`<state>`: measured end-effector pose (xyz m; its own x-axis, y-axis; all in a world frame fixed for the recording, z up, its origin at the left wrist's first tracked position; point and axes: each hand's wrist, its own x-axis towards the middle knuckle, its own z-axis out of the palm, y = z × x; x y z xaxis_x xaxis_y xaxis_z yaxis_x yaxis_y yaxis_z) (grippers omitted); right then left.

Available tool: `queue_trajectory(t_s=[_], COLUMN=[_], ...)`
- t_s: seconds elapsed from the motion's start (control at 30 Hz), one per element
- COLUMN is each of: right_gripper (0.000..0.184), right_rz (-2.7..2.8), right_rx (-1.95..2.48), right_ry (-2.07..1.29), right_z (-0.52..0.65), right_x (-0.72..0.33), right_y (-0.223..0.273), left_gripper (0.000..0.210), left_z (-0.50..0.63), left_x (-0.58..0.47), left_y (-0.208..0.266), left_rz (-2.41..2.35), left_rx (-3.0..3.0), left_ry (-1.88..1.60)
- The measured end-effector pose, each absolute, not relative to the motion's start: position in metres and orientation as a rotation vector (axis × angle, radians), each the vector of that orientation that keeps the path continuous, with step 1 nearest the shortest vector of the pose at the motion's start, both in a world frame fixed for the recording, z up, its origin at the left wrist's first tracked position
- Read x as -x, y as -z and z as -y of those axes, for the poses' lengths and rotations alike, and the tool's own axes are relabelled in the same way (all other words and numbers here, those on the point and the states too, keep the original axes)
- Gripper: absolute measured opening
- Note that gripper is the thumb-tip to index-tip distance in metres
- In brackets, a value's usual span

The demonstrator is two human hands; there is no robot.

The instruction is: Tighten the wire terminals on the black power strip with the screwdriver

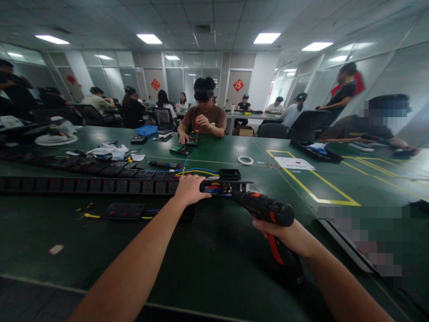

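Observation:
My left hand (pixel 191 191) is wrapped round the right end of a long black power strip (pixel 100 185) that runs off to the left edge of the view. Just past my fingers, the strip's end is uncovered, showing a terminal block (pixel 227 188) with red, blue and yellow wires. In my right hand (pixel 284 230) is a black and orange cordless drill (pixel 264 208), gripped by its handle. The drill's nose points left, close beside the terminal block; whether its bit touches a screw I cannot tell.
Behind the strip lie more socket strips (pixel 90 167), a screwdriver-like tool (pixel 164 165), a small black box (pixel 229 173) and a white ring (pixel 245 160). Loose socket modules (pixel 125 210) sit nearer me. Across the table a person (pixel 204 116) holds a red screwdriver (pixel 197 125).

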<state>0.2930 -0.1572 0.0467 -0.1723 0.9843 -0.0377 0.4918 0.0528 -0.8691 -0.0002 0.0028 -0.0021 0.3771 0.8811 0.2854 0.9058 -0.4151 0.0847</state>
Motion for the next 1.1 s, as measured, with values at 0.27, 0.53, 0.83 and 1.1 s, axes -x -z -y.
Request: queue_trajectory(t_s=[0.27,0.53,0.83,1.1], right_gripper=[0.03,0.029,0.031,0.029], right_rz=[1.733,1.747,1.697,1.654], right_rx=[1.483,1.487,1.498,1.483], right_ry=[-1.061,-1.051,-1.063,-1.099], right_z=[0.1586,0.1582,0.1591,0.1581], right_x=[-0.2917,-0.2919,-0.2918,-0.2934], right_y=[-0.0502,-0.0486,-0.0482,-0.0477], left_gripper=[0.071,0.071,0.073,0.071], left_z=[-0.0015,-0.0026,-0.0052,-0.0022], left_x=[0.0002,0.0006,0.0014,0.0007], left_y=[0.0,0.0011,0.0039,0.0012], left_rz=[1.652,1.659,1.642,1.645], left_rx=[2.55,2.558,2.542,2.536], left_ry=[0.442,0.445,0.449,0.44])
